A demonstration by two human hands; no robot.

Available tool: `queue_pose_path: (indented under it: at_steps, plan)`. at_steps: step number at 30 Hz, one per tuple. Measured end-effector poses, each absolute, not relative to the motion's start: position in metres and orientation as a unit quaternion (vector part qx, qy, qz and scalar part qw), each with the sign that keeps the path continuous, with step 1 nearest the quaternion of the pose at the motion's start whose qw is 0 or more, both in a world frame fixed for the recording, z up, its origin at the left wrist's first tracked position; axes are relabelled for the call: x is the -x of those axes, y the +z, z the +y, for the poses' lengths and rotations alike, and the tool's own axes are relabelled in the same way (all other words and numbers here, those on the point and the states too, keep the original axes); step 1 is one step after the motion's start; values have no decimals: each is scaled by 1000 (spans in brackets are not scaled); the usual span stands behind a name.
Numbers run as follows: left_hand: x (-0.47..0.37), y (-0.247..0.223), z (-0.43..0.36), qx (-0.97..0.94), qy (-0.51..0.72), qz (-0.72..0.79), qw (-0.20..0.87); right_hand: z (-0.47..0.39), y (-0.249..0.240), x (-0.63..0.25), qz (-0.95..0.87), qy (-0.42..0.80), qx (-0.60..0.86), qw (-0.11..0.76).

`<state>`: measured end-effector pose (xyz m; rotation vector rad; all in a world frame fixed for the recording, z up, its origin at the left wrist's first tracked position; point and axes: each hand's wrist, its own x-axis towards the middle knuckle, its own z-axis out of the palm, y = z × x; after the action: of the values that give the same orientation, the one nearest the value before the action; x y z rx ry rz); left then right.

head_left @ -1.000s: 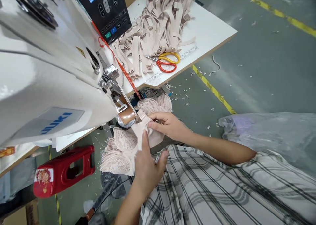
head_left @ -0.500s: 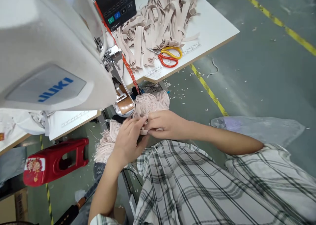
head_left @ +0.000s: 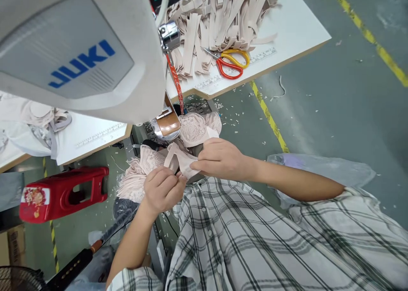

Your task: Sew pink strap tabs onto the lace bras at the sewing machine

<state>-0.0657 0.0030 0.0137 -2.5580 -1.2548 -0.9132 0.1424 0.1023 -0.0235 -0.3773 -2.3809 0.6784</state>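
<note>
Left hand (head_left: 164,189) and right hand (head_left: 221,158) have parted, both pinching the pale garment (head_left: 186,162); its spread cloth seems easier to work

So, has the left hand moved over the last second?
Yes. Judged against the brown plate, the left hand has shifted toward the left of the picture.

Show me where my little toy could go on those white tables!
On the right tabletop, the outer corner beyond the beige strips and scissors looks bare. On the left tabletop, a patch shows between pale garments and printed ruler. Crowded: under the strips, and where the left hand and right hand hold beige fabric near lace bra cups and the JUKI sewing machine.
</note>
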Motion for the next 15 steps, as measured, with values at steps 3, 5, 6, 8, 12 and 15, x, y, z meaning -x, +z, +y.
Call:
queue_pose_path:
  at_steps: [3, 5, 6, 8, 12, 15]
  plan:
    - [66, 11, 1, 828, -306, -470, 3, 101, -21, -137, -891, 302, 160, 298]
    - [67, 9, 2, 769, -295, -557, -109, 100, -19, -134, -869, 385, 177, 254]
    - [69, 8, 4, 727, -293, -593, -185, 101, -18, -133, -845, 446, 193, 224]
    - [76, 4, 8, 626, -322, -626, -335, 102, -19, -132, -765, 578, 235, 162]
    - [81, -16, 13, 480, -411, -636, -443, 107, -23, -126, -562, 763, 302, 107]
    - [55, -50, 5, 500, -456, -681, -280, 104, -18, -119, -414, 810, 367, 196]
